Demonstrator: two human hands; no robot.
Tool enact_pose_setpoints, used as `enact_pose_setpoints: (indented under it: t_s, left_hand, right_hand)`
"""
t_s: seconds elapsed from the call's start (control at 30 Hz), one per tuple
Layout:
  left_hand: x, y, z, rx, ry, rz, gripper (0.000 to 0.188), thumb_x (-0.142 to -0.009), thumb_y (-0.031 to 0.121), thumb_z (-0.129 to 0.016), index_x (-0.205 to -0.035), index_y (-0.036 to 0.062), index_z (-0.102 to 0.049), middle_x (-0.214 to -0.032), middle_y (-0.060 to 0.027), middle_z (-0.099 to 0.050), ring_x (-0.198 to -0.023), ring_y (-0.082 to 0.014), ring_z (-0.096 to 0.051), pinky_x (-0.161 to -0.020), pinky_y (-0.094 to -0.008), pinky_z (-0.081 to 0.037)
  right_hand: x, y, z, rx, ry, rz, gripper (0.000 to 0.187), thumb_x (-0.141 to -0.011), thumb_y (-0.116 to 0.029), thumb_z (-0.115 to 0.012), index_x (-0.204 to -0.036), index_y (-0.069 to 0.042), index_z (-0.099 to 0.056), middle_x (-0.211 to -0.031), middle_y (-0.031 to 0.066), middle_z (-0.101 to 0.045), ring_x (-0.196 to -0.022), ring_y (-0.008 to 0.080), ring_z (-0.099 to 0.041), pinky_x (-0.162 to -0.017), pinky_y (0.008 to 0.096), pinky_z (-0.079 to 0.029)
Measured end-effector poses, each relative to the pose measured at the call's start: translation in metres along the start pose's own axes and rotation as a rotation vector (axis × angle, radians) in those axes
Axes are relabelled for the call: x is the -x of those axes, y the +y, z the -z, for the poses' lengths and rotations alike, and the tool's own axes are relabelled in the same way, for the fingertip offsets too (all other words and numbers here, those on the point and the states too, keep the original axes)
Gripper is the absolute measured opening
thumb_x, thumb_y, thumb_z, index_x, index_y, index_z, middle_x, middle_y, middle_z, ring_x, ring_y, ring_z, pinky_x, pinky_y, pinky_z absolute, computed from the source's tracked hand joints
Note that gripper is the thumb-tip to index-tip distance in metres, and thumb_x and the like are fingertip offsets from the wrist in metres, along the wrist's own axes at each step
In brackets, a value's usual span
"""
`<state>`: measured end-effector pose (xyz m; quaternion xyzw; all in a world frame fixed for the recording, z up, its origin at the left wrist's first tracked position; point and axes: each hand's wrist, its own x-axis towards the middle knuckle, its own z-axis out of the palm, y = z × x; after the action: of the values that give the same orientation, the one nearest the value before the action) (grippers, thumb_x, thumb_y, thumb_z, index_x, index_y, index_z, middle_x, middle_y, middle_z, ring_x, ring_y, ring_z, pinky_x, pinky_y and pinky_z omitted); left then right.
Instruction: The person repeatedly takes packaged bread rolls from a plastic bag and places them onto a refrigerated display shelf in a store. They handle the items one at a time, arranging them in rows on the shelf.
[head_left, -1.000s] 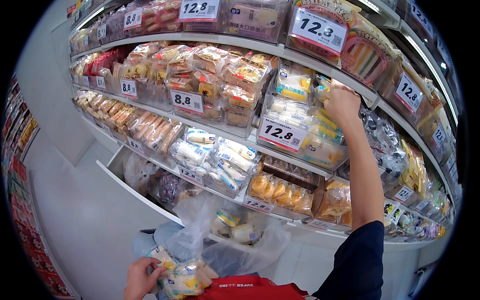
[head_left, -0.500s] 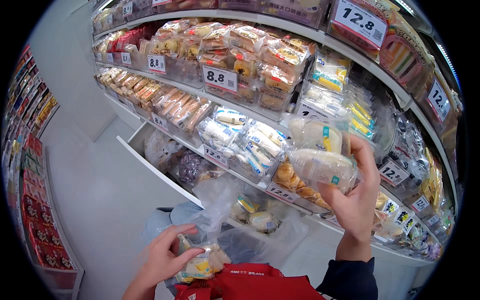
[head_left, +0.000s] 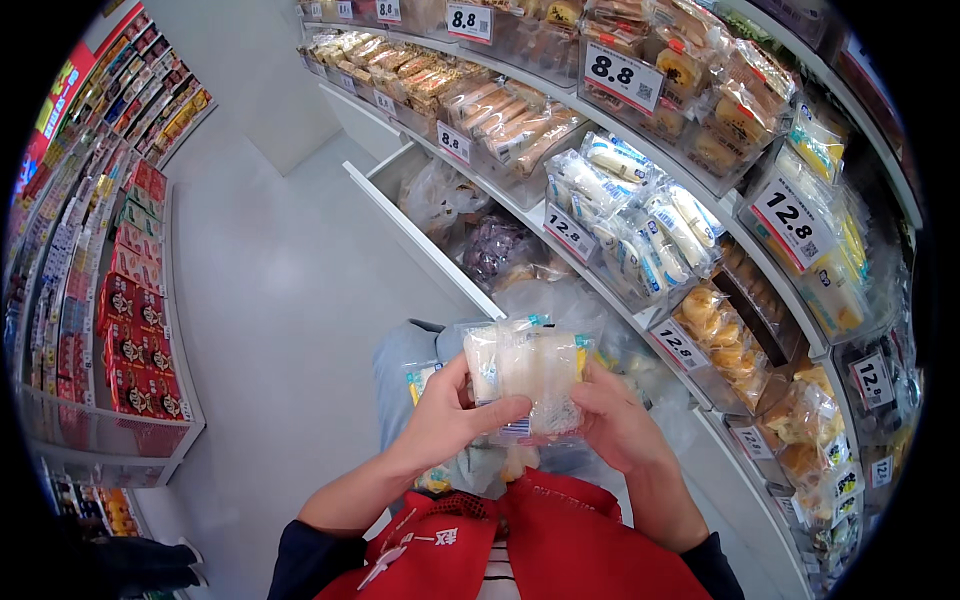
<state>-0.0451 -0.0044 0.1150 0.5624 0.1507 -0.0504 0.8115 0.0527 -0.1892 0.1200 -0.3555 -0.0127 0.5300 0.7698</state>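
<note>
In front of my chest, my left hand point(head_left: 455, 405) and my right hand point(head_left: 618, 412) grip clear-wrapped packs of white bread point(head_left: 548, 385) from both sides. The packs lie side by side, partly overlapping, with teal and yellow marks on their film. My left thumb presses across the front, and my right fingers close around the other edge. More wrapped packs point(head_left: 434, 478) with yellow and teal labels rest on my lap, partly hidden under my left arm. Behind the held packs, an open drawer point(head_left: 420, 245) below the shelves contains plastic bags and wrapped goods.
Shelves of packaged bread curve along the right, with white-and-blue packs point(head_left: 640, 220) and a bin of golden rolls point(head_left: 715, 335) closest. A rack with red boxes point(head_left: 135, 340) stands left across the grey floor point(head_left: 270, 330). At lower left shows another person's dark trouser leg point(head_left: 140, 560).
My right hand has brought its bread packs down from the shelf to my chest. My left hand has risen from the lap packs to grip them too. The view has swung right and down.
</note>
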Motion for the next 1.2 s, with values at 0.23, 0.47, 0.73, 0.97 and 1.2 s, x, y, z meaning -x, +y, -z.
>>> enact_pose_setpoints:
  t_s: [0.23,0.47,0.73,0.97,1.2]
  left_hand:
    - [0.002,-0.005,0.004,-0.019,0.064,-0.01,0.052,-0.089,0.015,-0.072,-0.132,0.0013,-0.046,-0.122,-0.0075,-0.061,-0.109,-0.0142,-0.06,-0.092,-0.0298,-0.049]
    - [0.008,-0.008,0.015,-0.005,0.17,0.033,0.047,-0.095,0.021,-0.065,-0.133,0.0006,-0.046,-0.122,-0.0071,-0.059,-0.11,-0.0142,-0.058,-0.092,-0.0292,-0.048]
    - [0.005,-0.025,-0.004,0.073,0.082,-0.255,0.053,-0.093,0.016,-0.065,-0.138,0.0005,-0.041,-0.125,-0.0072,-0.058,-0.113,-0.0166,-0.056,-0.096,-0.0305,-0.046]
    - [0.005,-0.017,0.03,0.339,0.065,0.064,0.06,-0.085,0.014,-0.069,-0.137,0.0014,-0.042,-0.123,-0.0122,-0.059,-0.11,-0.023,-0.061,-0.093,-0.0369,-0.052]
    - [0.006,-0.028,0.041,0.462,-0.043,0.058,0.064,-0.081,0.014,-0.069,-0.138,0.0007,-0.041,-0.126,-0.0158,-0.059,-0.112,-0.0267,-0.061,-0.093,-0.0403,-0.052]
  right_hand:
    - [-0.01,0.024,0.015,0.113,0.072,0.038,0.041,-0.089,-0.006,-0.063,-0.127,0.0,-0.05,-0.117,0.0117,-0.062,-0.102,0.0224,-0.065,-0.08,0.0419,-0.06]
    - [0.008,0.0,0.003,0.388,0.33,0.263,0.05,-0.089,-0.009,-0.061,-0.134,0.004,-0.044,-0.122,0.0194,-0.059,-0.099,0.0305,-0.066,-0.074,0.0415,-0.059]
    - [-0.002,0.044,-0.051,1.693,0.33,0.618,0.09,-0.079,-0.022,-0.07,-0.148,0.007,-0.019,-0.15,0.0285,-0.027,-0.12,0.043,-0.045,-0.097,0.0454,-0.043]
    - [0.007,0.027,-0.031,1.306,0.215,0.681,0.07,-0.076,-0.015,-0.075,-0.137,0.001,-0.046,-0.142,0.0183,-0.043,-0.099,0.0263,-0.055,-0.073,0.0308,-0.051]
    - [-0.003,0.033,-0.014,0.872,0.169,0.521,0.054,-0.076,-0.002,-0.077,-0.125,-0.001,-0.054,-0.105,0.0057,-0.056,-0.081,0.0091,-0.056,-0.063,0.0213,-0.047]
